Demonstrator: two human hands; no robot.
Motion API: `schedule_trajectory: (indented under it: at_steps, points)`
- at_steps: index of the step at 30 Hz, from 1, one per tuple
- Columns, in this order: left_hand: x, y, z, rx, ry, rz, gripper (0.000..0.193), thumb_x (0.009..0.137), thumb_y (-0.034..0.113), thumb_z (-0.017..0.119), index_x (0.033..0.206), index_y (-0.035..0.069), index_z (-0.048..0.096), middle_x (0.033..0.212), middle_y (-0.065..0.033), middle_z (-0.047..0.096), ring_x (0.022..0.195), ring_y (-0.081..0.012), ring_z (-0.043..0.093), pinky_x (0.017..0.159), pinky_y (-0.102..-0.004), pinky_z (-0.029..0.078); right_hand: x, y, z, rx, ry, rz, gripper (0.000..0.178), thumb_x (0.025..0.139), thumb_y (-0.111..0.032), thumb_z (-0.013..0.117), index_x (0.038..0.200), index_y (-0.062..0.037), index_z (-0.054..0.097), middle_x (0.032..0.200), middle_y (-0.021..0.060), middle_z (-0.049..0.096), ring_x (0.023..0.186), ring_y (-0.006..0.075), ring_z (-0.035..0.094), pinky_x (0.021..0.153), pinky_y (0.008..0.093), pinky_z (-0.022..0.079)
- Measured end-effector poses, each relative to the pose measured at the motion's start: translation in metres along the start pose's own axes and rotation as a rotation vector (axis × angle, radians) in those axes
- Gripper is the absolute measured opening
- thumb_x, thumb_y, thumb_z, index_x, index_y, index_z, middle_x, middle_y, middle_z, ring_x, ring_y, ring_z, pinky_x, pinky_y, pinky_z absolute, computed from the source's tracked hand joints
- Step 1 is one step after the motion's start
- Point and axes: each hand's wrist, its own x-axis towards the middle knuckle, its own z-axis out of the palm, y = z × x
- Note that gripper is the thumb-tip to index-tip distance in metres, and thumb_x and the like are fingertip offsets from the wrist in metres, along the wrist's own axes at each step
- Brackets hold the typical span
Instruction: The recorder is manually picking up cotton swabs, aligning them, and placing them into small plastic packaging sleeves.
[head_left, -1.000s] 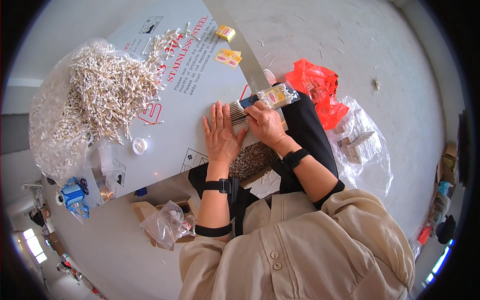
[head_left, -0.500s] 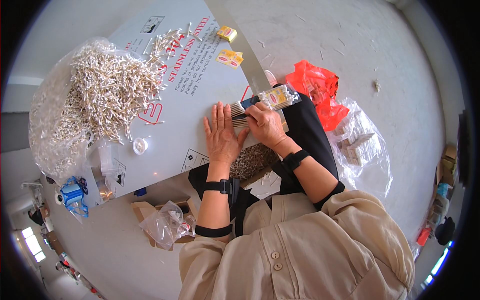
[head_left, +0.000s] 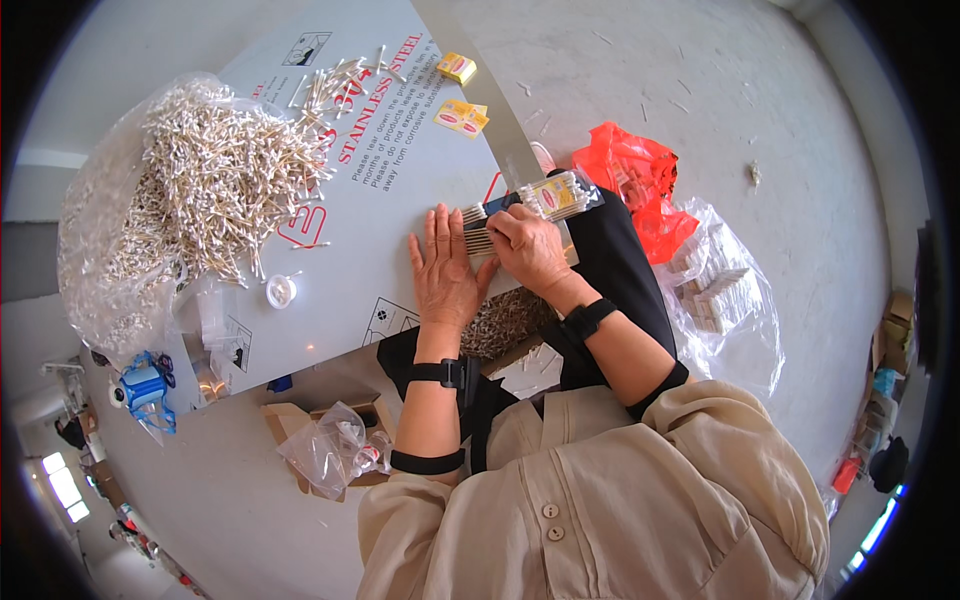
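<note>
On the table's right part, my left hand (head_left: 443, 270) lies flat with its fingers stretched out, their tips against a row of cotton swabs (head_left: 478, 242). Just right of it, my right hand (head_left: 530, 247) has its fingers curled down at the swabs and a dark strip (head_left: 501, 204). What those fingers grip, if anything, is hidden under them. Beyond my right knuckles a clear pack of cotton swabs (head_left: 556, 196) with a yellow label lies at the table edge.
A big heap of loose swabs (head_left: 215, 180) spills from a clear bag at left, near a small round tub (head_left: 281, 291). Yellow cards (head_left: 461, 117) and a yellow box (head_left: 456, 68) lie on the metal-topped table (head_left: 360, 240). On the floor are a red bag (head_left: 630, 180) and a clear bag (head_left: 720, 290).
Between my hands, the dark gap among the swabs has given way to more visible swab sticks. Both hands stay in nearly the same place.
</note>
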Motion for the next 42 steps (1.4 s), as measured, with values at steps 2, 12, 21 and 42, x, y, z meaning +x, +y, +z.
schedule_trajectory:
  at_steps: [2, 12, 21, 42]
  points:
    - [-0.0002, -0.0004, -0.0001, 0.0, 0.0, -0.002, 0.083, 0.086, 0.051, 0.06, 0.147, 0.003, 0.028, 0.154, -0.0169, 0.029, 0.144, -0.0311, 0.023, 0.116, -0.0543, 0.016, 0.0008, -0.0017, 0.0, 0.008, 0.018, -0.003, 0.012, 0.082, -0.015, 0.062, 0.092, -0.0107, 0.065, 0.08, 0.0099, 0.06, 0.073, 0.0338, 0.063, 0.063, 0.0448, 0.051]
    - [-0.001, -0.0002, 0.0002, -0.002, 0.007, -0.002, 0.083, 0.086, 0.051, 0.06, 0.147, 0.002, 0.03, 0.154, -0.0169, 0.029, 0.144, -0.0312, 0.024, 0.116, -0.0542, 0.016, 0.0072, -0.0032, -0.0004, -0.017, -0.045, 0.058, 0.023, 0.08, -0.017, 0.063, 0.102, -0.0132, 0.067, 0.083, 0.0105, 0.062, 0.076, 0.0341, 0.064, 0.066, 0.0448, 0.052]
    - [-0.0005, -0.0006, 0.001, -0.018, 0.005, -0.005, 0.082, 0.087, 0.051, 0.059, 0.147, 0.002, 0.03, 0.154, -0.017, 0.028, 0.144, -0.0312, 0.023, 0.116, -0.0543, 0.015, 0.0067, -0.0041, -0.0012, -0.014, -0.044, 0.054, 0.025, 0.079, -0.016, 0.062, 0.104, -0.0139, 0.067, 0.083, 0.0101, 0.061, 0.074, 0.0337, 0.064, 0.065, 0.0448, 0.052]
    - [0.0001, 0.0008, -0.0013, -0.018, 0.004, -0.005, 0.082, 0.087, 0.051, 0.06, 0.146, 0.002, 0.03, 0.153, -0.0174, 0.029, 0.144, -0.031, 0.024, 0.115, -0.0548, 0.016, 0.0061, -0.003, -0.0066, 0.007, -0.111, 0.048, 0.025, 0.072, -0.018, 0.068, 0.096, -0.0111, 0.067, 0.084, 0.0095, 0.061, 0.079, 0.0322, 0.064, 0.069, 0.043, 0.052]
